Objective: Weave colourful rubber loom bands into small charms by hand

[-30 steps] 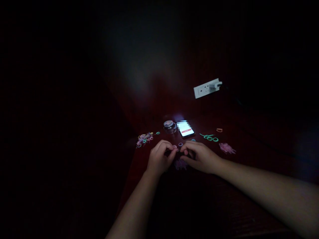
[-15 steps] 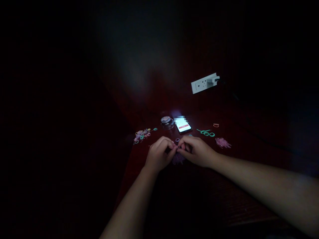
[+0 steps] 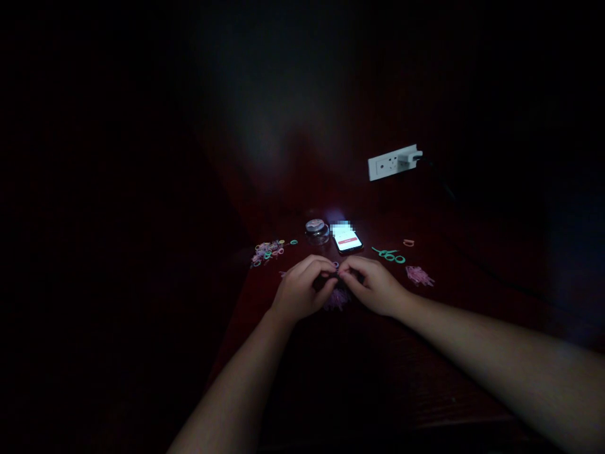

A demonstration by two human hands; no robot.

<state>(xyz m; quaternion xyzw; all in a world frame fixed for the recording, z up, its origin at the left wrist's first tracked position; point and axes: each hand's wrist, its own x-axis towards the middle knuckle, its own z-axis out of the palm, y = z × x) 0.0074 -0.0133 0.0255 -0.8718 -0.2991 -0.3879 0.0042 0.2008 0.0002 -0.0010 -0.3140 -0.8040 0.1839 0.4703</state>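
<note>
My left hand [image 3: 302, 287] and my right hand [image 3: 373, 287] meet over the dark red table [image 3: 425, 353], fingertips almost touching. Both are curled into pinches. Whatever small thing lies between the fingertips is too dark and tiny to make out. Below them sits a pile of purple elastic bands [image 3: 336, 299], partly covered by the hands. A single purple ring [image 3: 336, 265] shows just beyond the fingertips. Right of my right hand lies a heap of pink bands [image 3: 419, 276], with several green rings [image 3: 391, 256] behind it.
A mixed pile of coloured bands [image 3: 268, 253] lies at the table's left edge. Farther back stand a clear lidded jar [image 3: 316, 232] and a lit phone [image 3: 348, 241]. An orange band [image 3: 408, 243] lies at the right. A wall socket [image 3: 391, 164] has a plug and cable. Surroundings are very dark.
My hands came together from a small gap, and their fingertips now meet over the purple pile. A pink ring seen at my left fingertips earlier is no longer distinguishable. The view shifted slightly.
</note>
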